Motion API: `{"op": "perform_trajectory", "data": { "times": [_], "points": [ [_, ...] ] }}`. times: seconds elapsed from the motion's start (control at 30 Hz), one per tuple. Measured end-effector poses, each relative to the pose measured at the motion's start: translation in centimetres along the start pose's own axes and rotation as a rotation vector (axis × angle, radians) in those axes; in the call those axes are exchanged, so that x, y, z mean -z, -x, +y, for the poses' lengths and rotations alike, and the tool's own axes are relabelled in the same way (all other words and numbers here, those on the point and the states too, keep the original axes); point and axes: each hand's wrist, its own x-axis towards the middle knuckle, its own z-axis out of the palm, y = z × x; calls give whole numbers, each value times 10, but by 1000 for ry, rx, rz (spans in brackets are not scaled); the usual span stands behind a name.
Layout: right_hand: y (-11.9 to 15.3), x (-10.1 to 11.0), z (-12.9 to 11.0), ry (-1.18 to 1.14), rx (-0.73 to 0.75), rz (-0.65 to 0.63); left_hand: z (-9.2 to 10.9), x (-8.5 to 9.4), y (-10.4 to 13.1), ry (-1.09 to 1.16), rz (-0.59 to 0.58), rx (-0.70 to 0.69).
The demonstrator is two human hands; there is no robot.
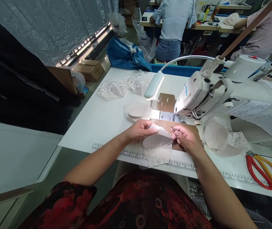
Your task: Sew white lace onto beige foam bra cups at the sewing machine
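Note:
My left hand (pixel 139 130) pinches the upper left edge of a white lace cup (pixel 157 142) with a smooth oval lining. The cup's lace border hangs over the ruler marks at the table's front edge. My right hand (pixel 185 138) is closed at the cup's right edge. A small tool with dark, pointed metal tips (pixel 173 128) sticks out between its thumb and fingers; whether it is tweezers or thread snips is unclear. Just beyond both hands, the lit needle area of a sewing machine (pixel 193 92) stands over brown board (pixel 163 102).
More lace cups (pixel 114 89) lie at the back left, with another lined piece (pixel 139 111) nearer. Right of my hands are further lace pieces (pixel 216 135) and red-and-yellow-handled scissors (pixel 265 170). A lamp (pixel 154 85) hangs low over the table. Two people sit beyond.

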Motion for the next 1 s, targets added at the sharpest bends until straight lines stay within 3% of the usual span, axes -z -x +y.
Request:
{"op": "perform_trajectory", "data": {
  "times": [0.13,0.23,0.3,0.37,0.43,0.53,0.63,0.7,0.8,0.9,1.0],
  "points": [
    [-1,-1,3,142,133,212,-2,-3,0,-65,-51,-2],
    [3,-1,4,289,235,270,9,0,5,-359,-88,-38],
    [6,-4,6,437,392,308,20,7,9,-687,19,-124],
    [8,-12,9,587,571,327,30,16,7,-933,225,-225],
    [8,-24,10,720,674,248,36,29,-3,-1031,407,-277],
    [5,-41,4,894,672,-31,34,48,-27,-1083,471,-206],
    [7,-40,-6,947,622,-235,25,59,-44,-1014,362,-28],
    [14,-26,-11,960,523,-262,18,60,-45,-888,287,37],
    [27,1,-15,960,300,-246,11,55,-37,-598,182,19],
    [31,18,-16,714,228,-225,10,49,-31,-293,74,-3],
    [17,14,-17,419,171,-31,11,45,-30,-168,12,-4]
  ]
}}
